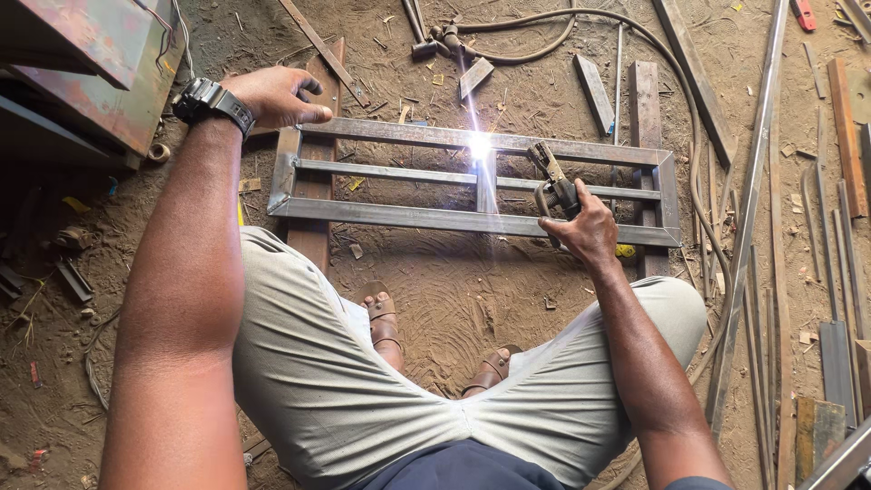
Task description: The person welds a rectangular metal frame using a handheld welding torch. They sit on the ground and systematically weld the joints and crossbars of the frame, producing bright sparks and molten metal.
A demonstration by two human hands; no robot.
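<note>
A squatting person welds a rectangular steel frame (472,177) that lies flat on the sandy workshop floor (454,281), its long axis running left to right across the view, just beyond the knees and sandalled feet. The right hand (585,231) is closed around a welding electrode holder (552,186), which angles up and to the left toward a bright white arc (479,143) burning where a short upright bar meets the frame's top rail, near the middle of its length. The left hand (277,95), a dark wristwatch (213,104) at the wrist, rests with fingers curled at the frame's upper left corner, touching or just above the steel; which, the view does not settle. The right hand is plainly the nearer to the arc, the left well apart at the frame's end. A hose or cable (689,136) curves round the frame's far side, and loose steel strips (762,200) lie scattered to the right.
</note>
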